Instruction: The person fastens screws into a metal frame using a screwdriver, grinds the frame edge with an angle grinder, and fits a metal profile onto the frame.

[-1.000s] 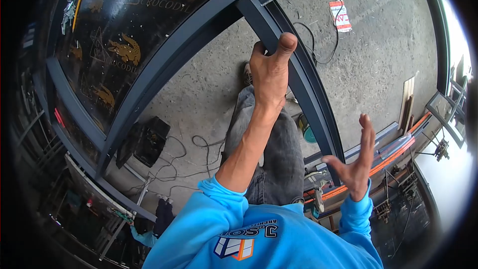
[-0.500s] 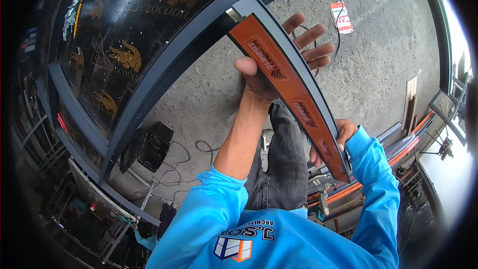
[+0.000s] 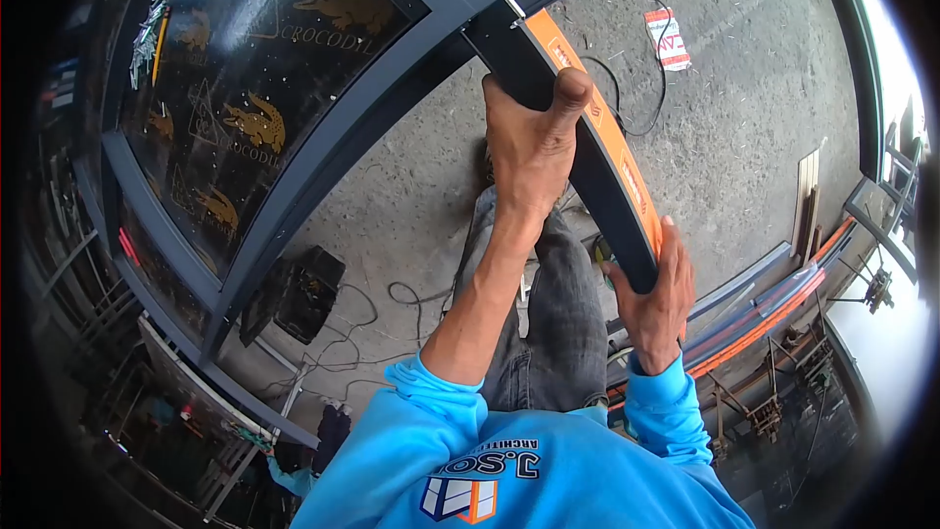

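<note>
A dark grey metal profile [image 3: 609, 198] with an orange labelled strip along one side slants from the frame toward my body. My left hand [image 3: 534, 142] grips its upper part, thumb up over the top and the other fingers mostly hidden behind. Around the lower end, my right hand [image 3: 658, 299] holds the profile between thumb and fingers. Its far end is beside the large dark grey frame [image 3: 323, 142]; whether they touch I cannot tell.
Dark panels with gold crocodile prints [image 3: 257, 122] lie at left, with a pencil [image 3: 160, 47] and screws. A black toolbox [image 3: 305, 294], cables [image 3: 416, 299] and a red-white packet [image 3: 667, 39] are on the floor. Another person's blue sleeve [image 3: 290, 475] shows lower left.
The profile has been turned over between my hands, its orange face now toward the right side. My left thumb has come over the top, and my right hand has shifted its hold at the lower end.
</note>
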The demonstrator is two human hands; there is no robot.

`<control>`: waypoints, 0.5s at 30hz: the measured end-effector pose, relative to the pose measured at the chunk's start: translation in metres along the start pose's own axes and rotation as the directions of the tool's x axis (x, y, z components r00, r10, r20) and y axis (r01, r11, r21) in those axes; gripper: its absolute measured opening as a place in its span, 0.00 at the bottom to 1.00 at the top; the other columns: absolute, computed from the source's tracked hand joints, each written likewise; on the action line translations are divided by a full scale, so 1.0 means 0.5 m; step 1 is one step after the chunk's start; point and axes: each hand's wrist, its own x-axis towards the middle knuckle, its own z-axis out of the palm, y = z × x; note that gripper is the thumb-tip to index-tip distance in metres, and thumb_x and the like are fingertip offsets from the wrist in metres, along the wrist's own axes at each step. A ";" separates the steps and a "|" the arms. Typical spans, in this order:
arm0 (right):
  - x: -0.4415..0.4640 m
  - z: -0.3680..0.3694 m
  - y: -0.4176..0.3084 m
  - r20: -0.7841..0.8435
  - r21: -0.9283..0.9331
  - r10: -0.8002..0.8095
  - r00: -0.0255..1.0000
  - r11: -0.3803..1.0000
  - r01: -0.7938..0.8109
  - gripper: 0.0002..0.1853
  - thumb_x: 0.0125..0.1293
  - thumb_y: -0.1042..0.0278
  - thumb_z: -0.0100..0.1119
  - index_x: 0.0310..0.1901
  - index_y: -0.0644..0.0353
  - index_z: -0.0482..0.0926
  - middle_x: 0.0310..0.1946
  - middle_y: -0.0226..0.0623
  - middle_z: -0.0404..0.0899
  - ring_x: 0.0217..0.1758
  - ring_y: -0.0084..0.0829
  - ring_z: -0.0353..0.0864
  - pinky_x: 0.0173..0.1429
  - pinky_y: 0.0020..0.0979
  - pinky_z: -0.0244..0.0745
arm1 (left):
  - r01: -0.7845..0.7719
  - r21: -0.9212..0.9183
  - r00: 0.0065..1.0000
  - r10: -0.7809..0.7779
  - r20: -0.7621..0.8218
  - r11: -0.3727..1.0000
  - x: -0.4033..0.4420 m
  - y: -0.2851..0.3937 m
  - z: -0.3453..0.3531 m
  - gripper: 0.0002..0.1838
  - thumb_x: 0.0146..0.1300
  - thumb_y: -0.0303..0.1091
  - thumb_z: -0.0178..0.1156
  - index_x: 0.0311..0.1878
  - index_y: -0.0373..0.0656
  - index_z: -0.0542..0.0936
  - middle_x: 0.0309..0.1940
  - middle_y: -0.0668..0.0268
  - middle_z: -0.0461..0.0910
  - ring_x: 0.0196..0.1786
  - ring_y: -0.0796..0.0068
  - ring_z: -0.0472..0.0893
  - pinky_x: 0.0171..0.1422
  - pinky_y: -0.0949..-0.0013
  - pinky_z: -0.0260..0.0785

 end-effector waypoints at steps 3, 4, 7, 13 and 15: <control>0.044 -0.054 -0.002 0.260 0.217 0.012 0.966 0.974 -0.070 0.48 0.34 0.72 0.76 0.65 0.57 0.69 0.40 0.42 0.79 0.39 0.41 0.83 0.46 0.36 0.78 | 0.200 -0.029 0.935 -0.182 0.306 0.979 -0.001 -0.011 -0.068 0.47 0.54 0.77 0.47 0.60 0.41 0.67 0.53 0.66 0.74 0.60 0.73 0.73 0.64 0.63 0.67; 0.060 -0.082 0.004 0.405 0.312 0.036 0.914 0.934 -0.175 0.47 0.34 0.71 0.75 0.65 0.58 0.70 0.38 0.43 0.81 0.38 0.40 0.83 0.47 0.37 0.78 | 0.301 -0.147 0.894 -0.225 0.388 0.942 -0.002 0.008 -0.065 0.55 0.49 0.82 0.43 0.66 0.41 0.64 0.62 0.60 0.70 0.65 0.64 0.71 0.66 0.56 0.67; 0.100 -0.077 0.069 0.682 0.488 -0.083 0.727 0.792 -0.367 0.45 0.33 0.69 0.77 0.62 0.62 0.73 0.40 0.45 0.83 0.40 0.37 0.84 0.48 0.35 0.78 | 0.560 -0.447 0.744 -0.185 0.642 0.698 0.016 -0.038 -0.069 0.65 0.40 0.81 0.55 0.73 0.40 0.54 0.71 0.43 0.54 0.71 0.40 0.60 0.73 0.44 0.56; 0.150 0.098 0.165 0.665 0.119 -0.744 0.067 0.016 -0.993 0.48 0.29 0.72 0.81 0.59 0.72 0.69 0.46 0.60 0.79 0.46 0.46 0.84 0.56 0.44 0.77 | 0.697 -0.634 0.614 0.177 0.769 0.336 0.085 -0.100 -0.044 0.53 0.38 0.62 0.75 0.65 0.42 0.66 0.53 0.51 0.76 0.61 0.50 0.74 0.69 0.47 0.65; 0.149 0.105 0.163 0.677 0.076 -0.735 0.041 0.015 -0.997 0.50 0.30 0.73 0.81 0.61 0.72 0.66 0.48 0.61 0.78 0.48 0.46 0.83 0.56 0.44 0.77 | 0.600 -0.641 0.711 0.049 0.702 0.479 0.070 -0.110 -0.068 0.38 0.48 0.55 0.73 0.56 0.44 0.70 0.39 0.63 0.77 0.49 0.65 0.78 0.59 0.58 0.71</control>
